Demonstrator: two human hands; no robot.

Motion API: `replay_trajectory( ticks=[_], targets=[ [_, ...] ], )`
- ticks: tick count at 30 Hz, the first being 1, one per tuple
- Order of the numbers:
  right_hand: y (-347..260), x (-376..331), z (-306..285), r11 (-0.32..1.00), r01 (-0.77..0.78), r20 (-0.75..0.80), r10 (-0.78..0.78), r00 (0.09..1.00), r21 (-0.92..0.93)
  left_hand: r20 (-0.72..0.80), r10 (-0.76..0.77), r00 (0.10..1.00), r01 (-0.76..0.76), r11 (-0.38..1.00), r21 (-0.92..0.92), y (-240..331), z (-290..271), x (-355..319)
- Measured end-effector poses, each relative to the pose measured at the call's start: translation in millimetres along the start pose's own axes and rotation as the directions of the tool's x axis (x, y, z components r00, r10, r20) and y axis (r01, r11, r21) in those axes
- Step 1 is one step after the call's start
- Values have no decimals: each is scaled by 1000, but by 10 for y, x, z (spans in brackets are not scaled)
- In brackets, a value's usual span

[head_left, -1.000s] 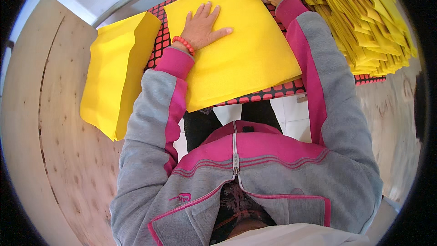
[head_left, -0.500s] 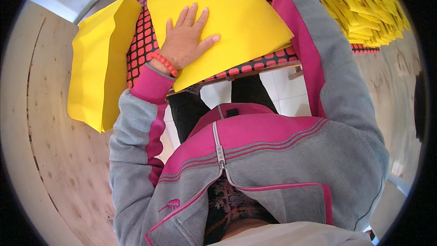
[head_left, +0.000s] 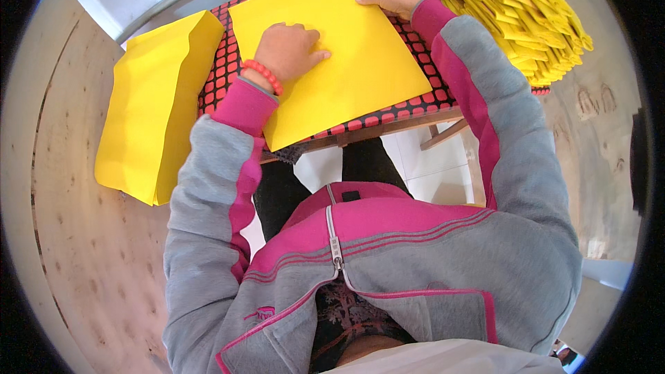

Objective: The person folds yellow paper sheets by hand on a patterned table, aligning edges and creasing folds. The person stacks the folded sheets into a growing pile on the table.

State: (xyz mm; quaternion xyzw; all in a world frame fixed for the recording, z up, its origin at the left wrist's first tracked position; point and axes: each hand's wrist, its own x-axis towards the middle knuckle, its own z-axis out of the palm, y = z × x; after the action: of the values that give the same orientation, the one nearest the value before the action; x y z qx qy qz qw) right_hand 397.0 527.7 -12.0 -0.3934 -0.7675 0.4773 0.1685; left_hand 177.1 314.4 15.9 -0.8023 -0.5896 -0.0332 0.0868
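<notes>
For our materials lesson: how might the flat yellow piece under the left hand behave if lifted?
The flat yellow piece is probably light, looking thin for its breadth. It may droop, as the similar yellow stack looks softly creased. Lying flat, it seems unlikely to roll.

The yellow sheet [head_left: 346, 62] I work with looks smooth and matt, papery or felt-like — my jacket [head_left: 429, 249] is soft, dull cloth with a metallic-looking zip [head_left: 334, 246], my bracelet [head_left: 263, 74] glossy, plastic-looking beads — and the boards [head_left: 83, 187] beside me are knotty, unvarnished-looking wood.
</notes>
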Motion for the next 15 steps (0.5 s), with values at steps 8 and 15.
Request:
replay_trajectory(
  ticks=[8,15],
  targets=[
    [-99,365,-53,987,-102,49,96,994,127,-237,4,971,-16,999,-48,-258,443,13],
    [-12,587,-103,988,-68,-45,62,997,-142,-63,-212,975,206,975,-90,-275,579,53]
  ],
)
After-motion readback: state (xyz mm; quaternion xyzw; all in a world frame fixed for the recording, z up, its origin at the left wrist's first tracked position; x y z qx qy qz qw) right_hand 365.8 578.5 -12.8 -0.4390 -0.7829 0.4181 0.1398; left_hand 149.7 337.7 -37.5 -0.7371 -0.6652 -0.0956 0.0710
